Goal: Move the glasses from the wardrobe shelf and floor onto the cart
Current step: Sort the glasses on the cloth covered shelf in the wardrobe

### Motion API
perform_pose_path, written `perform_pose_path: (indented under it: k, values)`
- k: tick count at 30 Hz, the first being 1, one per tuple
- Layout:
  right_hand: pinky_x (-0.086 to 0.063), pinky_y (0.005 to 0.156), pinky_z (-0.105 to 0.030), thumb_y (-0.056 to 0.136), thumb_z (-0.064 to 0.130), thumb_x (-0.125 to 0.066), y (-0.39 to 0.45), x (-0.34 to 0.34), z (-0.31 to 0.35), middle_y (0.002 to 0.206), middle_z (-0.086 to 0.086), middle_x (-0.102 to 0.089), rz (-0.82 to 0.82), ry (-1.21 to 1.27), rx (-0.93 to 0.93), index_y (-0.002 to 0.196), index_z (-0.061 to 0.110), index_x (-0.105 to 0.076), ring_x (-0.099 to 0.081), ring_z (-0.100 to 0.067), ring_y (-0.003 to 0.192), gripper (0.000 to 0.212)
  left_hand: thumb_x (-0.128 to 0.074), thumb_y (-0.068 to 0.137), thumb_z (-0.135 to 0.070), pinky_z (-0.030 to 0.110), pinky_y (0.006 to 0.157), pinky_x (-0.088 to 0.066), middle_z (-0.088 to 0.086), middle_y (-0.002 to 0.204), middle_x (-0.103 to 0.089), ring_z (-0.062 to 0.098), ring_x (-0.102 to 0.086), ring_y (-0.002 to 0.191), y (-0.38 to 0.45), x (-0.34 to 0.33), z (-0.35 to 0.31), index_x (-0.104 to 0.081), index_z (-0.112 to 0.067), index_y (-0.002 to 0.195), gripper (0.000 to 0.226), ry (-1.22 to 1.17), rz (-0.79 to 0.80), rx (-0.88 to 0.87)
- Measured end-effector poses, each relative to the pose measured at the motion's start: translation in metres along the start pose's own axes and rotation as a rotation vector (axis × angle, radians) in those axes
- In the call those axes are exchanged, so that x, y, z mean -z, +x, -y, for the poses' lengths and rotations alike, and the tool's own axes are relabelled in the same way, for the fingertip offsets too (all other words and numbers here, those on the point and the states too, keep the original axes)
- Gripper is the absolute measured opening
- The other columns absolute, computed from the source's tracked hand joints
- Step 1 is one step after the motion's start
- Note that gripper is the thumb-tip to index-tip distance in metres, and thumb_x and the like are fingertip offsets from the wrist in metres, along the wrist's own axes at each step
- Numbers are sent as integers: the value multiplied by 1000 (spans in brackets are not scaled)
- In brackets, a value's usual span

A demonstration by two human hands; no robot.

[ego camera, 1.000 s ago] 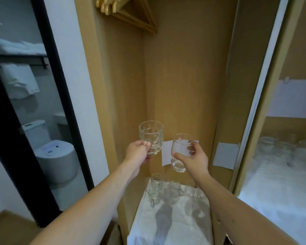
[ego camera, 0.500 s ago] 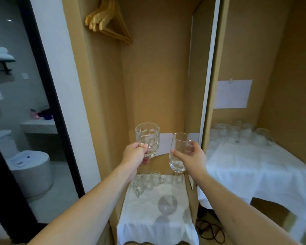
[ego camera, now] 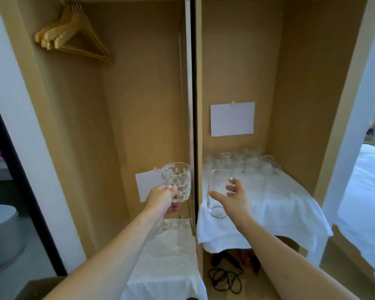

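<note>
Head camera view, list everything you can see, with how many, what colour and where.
patterned glass: one, clear, gripped in left hand
smooth glass: one, clear, held in right hand
glasses on shelf: many, clear, back of right compartment
glasses on floor cloth: several, clear, left compartment, partly hidden
white cloths: two, under each glass group
hangers: several, wooden, top left
paper sheets: two, white, on back walls
cable: one, black, under the shelf
left hand: one
right hand: one
</note>
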State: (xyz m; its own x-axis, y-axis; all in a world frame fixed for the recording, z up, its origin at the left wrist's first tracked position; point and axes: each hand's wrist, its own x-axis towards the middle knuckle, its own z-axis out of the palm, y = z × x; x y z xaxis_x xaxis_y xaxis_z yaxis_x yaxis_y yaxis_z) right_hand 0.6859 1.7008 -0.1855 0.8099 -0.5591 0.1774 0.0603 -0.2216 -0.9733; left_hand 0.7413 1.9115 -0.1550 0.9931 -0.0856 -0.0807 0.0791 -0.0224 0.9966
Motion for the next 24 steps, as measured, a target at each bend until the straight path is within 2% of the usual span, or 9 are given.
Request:
perform_pose_path:
  k: [3,7,13,17,24]
  values:
    - [-50,87,-33,65,43,-92,13,35,-11,120,6,-59,-3,-4,-3,139,28,-49,-59,-17,114,87,-60,101,-19,42,67,-61,8,82,-63,20,-64,56,-6,-39,5,-66,-5,96,16,-22,10,19]
    - [-50,88,-36,67,40,-92,27,71,-22,124,2,-58,6,27,-15,141,27,-47,-58,-19,117,88,-61,101,-21,44,69,-62,6,75,-63,16,-61,48,-15,-85,7,-67,-7,93,17,-18,27,44]
    - [-48,90,-37,67,36,-93,53,117,-38,127,0,-57,16,43,-44,142,25,-46,-56,-20,118,88,-59,102,-19,33,60,-61,9,85,-62,22,-64,59,-15,-141,11,-64,-4,106,16,-10,45,66]
    - [-51,97,-43,67,37,-93,67,142,-51,127,1,-56,34,2,-54,143,26,-45,-55,-18,114,90,-59,102,-19,36,66,-61,10,86,-61,25,-62,66,-13,-169,20,-64,-3,107,17,-41,38,90]
    - [-52,97,-44,65,38,-94,83,152,-68,127,0,-56,71,-26,-89,143,23,-45,-56,-21,118,93,-58,102,-23,41,71,-63,9,85,-63,27,-66,67,-6,-198,39,-64,-7,108,18,-45,-12,175]
